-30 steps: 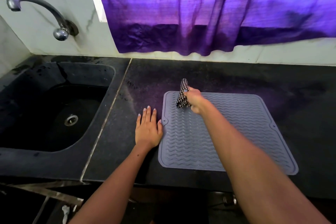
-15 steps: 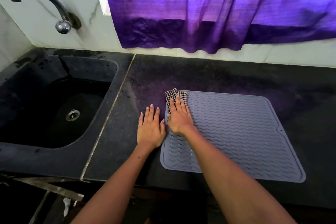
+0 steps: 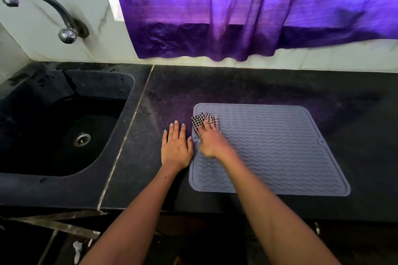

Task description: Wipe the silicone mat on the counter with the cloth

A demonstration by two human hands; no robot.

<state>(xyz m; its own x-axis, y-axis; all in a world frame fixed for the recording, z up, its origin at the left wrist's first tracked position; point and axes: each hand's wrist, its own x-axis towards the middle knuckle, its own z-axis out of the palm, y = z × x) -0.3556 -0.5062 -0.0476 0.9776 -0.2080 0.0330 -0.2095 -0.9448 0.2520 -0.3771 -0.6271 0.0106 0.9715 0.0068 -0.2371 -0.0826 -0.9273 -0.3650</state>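
Observation:
A grey silicone mat (image 3: 280,148) with a wavy ribbed surface lies flat on the black counter (image 3: 247,86). A black-and-white checked cloth (image 3: 200,121) sits on the mat's far left corner. My right hand (image 3: 212,143) presses flat on the cloth, fingers spread over it, slightly blurred. My left hand (image 3: 176,146) rests palm down on the counter just left of the mat's edge, fingers apart, holding nothing.
A black sink (image 3: 62,133) with a metal drain is sunk into the counter at the left, under a curved metal tap (image 3: 43,6). A purple curtain (image 3: 247,11) hangs over the white wall behind. The counter's front edge runs below my forearms.
My right hand lowered the bunched cloth onto the mat's far left corner, flattened it under the palm, and now slides it slightly toward me. My left hand has stayed put.

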